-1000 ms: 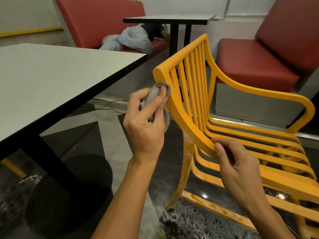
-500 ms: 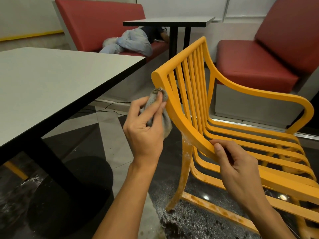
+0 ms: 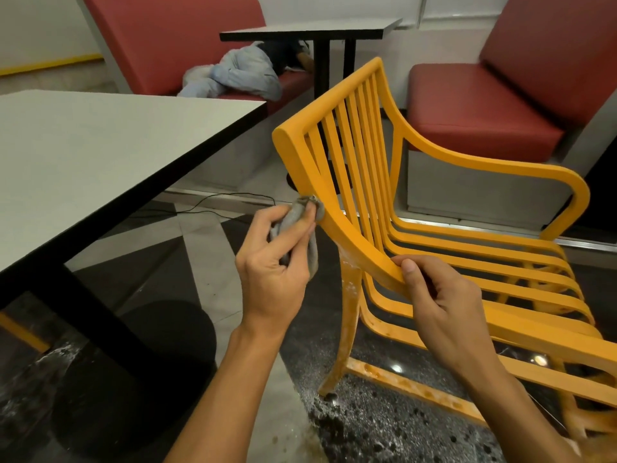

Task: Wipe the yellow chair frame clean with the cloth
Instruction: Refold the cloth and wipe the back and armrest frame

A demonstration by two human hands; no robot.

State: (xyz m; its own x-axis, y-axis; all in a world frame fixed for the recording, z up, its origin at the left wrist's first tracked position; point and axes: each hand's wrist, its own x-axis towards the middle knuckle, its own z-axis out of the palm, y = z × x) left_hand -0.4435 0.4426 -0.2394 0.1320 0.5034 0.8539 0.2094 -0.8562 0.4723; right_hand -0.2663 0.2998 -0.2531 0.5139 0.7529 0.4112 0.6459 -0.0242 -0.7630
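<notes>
Right hand [image 3: 444,305]: fingers and thumb curled round the near side rail of the yellow chair frame [image 3: 300,155], where the backrest bends into the seat. Left hand [image 3: 273,262]: higher up and just left of the same rail, fingers clamped on a bunched grey cloth [image 3: 312,259], which is pressed against the rail's outer edge. Left of the chair, a white-topped table [image 3: 100,155] on a dark pedestal; behind the chair, a red bench [image 3: 480,108]; farther behind and left, a second table [image 3: 310,30] with a person [image 3: 240,75] lying beneath it on another red seat.
</notes>
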